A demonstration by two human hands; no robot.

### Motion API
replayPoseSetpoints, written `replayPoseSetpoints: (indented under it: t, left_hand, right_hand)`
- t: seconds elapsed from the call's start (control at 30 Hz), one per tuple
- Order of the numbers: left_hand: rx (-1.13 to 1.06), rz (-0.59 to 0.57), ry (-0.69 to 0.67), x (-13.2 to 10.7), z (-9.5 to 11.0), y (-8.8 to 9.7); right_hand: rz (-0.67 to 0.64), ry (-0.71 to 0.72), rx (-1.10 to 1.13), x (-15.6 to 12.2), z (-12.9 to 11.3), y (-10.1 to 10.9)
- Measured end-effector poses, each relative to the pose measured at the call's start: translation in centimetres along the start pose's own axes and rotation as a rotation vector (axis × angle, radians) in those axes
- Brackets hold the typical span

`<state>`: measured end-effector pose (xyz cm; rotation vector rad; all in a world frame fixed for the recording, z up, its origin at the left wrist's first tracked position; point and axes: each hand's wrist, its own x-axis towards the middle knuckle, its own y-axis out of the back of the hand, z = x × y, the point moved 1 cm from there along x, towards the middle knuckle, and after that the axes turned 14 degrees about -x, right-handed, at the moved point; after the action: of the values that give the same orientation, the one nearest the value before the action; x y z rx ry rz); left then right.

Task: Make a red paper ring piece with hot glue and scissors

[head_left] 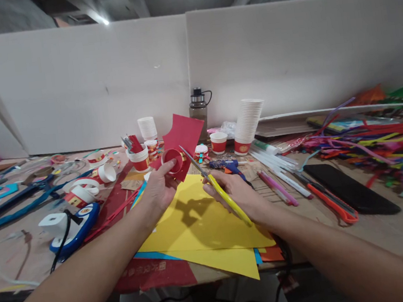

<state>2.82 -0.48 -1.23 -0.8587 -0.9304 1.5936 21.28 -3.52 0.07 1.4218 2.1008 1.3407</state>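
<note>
My left hand (162, 186) is closed on a sheet of red paper (185, 132), raised above the table. A short round red piece with a gold-patterned band, like a cut-down paper cup (174, 160), sits against the paper, with my fingers at its edge. My right hand (233, 191) grips yellow-handled scissors (225, 198). Their blades point up and to the left, with the tips close to the paper's right side; whether they touch it I cannot tell. Beneath both hands lie yellow paper sheets (199, 224), on which the shadows of my hands fall.
Stacked paper cups (249, 118), a dark bottle (198, 112) and a cup of markers (138, 158) stand behind. At right lie a utility knife (335, 203), a black phone (351, 189) and colourful pipe cleaners (377, 144). A blue-white power strip (77, 232) lies at left.
</note>
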Motion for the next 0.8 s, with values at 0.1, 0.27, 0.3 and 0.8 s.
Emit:
replayPoseSetpoints:
  t: [0.1,0.27,0.3,0.8]
  left_hand:
    - [0.025,-0.022,0.013,0.0,-0.23,0.22]
    - [0.048,-0.065,0.02,-0.01,-0.51,0.46]
    - [0.049,-0.069,0.02,-0.05,-0.53,0.46]
    - [0.039,-0.072,0.016,0.01,-0.58,0.6]
  right_hand:
    - [-0.02,-0.002,0.042,0.02,-0.31,0.26]
    - [-0.023,-0.019,0.053,0.08,-0.25,0.22]
    - [-0.01,-0.018,0.05,0.08,-0.19,0.17]
    - [0.025,-0.025,0.037,-0.13,-0.2,0.21]
